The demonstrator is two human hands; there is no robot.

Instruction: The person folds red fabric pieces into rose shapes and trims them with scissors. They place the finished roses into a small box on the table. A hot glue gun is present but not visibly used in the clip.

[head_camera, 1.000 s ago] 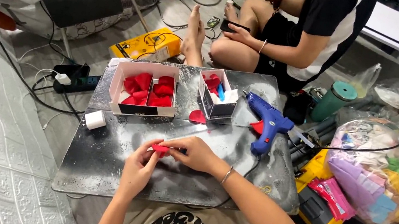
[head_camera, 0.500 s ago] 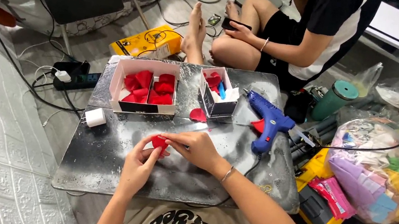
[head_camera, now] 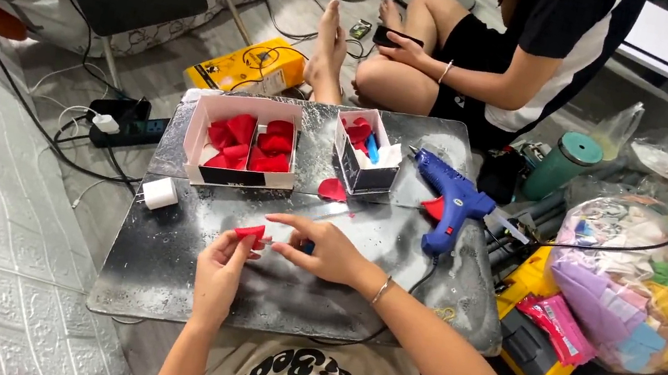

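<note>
My left hand (head_camera: 221,266) and my right hand (head_camera: 329,251) meet over a low grey board (head_camera: 179,288), both pinching a small rolled red petal piece (head_camera: 249,231). Behind them stands a wide pink box (head_camera: 242,144) filled with red petal pieces. A smaller box (head_camera: 366,153) to its right holds red pieces and something blue. One loose red petal (head_camera: 332,189) lies on the board between the boxes. A blue glue gun (head_camera: 452,201) rests on the board's right side, beyond my right hand.
A white plug adapter (head_camera: 160,193) sits at the board's left edge, a power strip (head_camera: 125,123) behind it. A bag of coloured scraps (head_camera: 637,287) and a green tumbler (head_camera: 561,166) are at the right. Two other people sit beyond; a yellow box (head_camera: 247,67) lies on the floor.
My hands have stayed over the board's middle, working the red piece between the fingers. The view has shifted slightly. The person opposite moved their arm a little.
</note>
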